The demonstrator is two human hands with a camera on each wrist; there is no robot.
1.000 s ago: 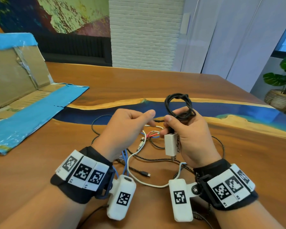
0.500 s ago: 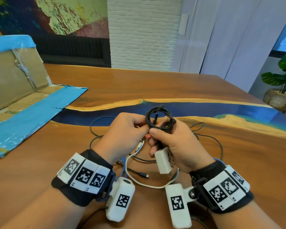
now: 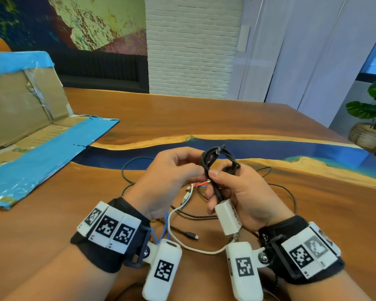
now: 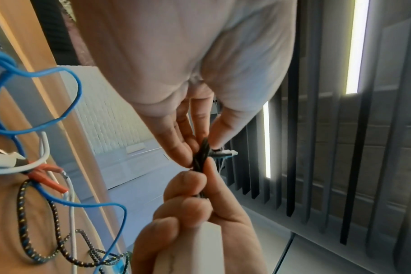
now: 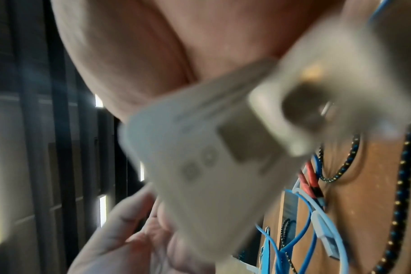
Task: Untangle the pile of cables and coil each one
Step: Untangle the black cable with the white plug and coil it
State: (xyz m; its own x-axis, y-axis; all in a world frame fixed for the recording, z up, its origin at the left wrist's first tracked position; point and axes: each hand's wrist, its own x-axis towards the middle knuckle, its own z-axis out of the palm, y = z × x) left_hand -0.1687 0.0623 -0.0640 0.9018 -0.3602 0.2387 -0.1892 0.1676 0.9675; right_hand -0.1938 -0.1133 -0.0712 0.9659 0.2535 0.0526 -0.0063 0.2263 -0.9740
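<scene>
A black cable [image 3: 217, 161] is gathered into a small coil above the table. My right hand [image 3: 219, 185] grips the coil's lower strands, and the cable's white charger block [image 3: 228, 218] lies in its palm. From the left, my left hand [image 3: 195, 170] pinches the same bundle [image 4: 203, 153] between thumb and fingers, just above the right fingers [image 4: 188, 204]. The plug tip sticks up at the coil's top. Below the hands a tangle lies on the wood: a white cable [image 3: 182, 213], a blue cable [image 3: 161, 227], a braided black cable [image 3: 135, 168] and a red connector [image 3: 201, 184].
An unfolded cardboard box with blue tape [image 3: 41, 153] lies at the left of the wooden table [image 3: 204, 114]. A blue resin strip [image 3: 269, 148] crosses the table behind the hands. A potted plant [image 3: 373, 118] stands off the far right edge.
The right hand has lowered the black coil from its raised position. The left hand has closed in and now pinches the coil, which is pressed into a narrower bundle.
</scene>
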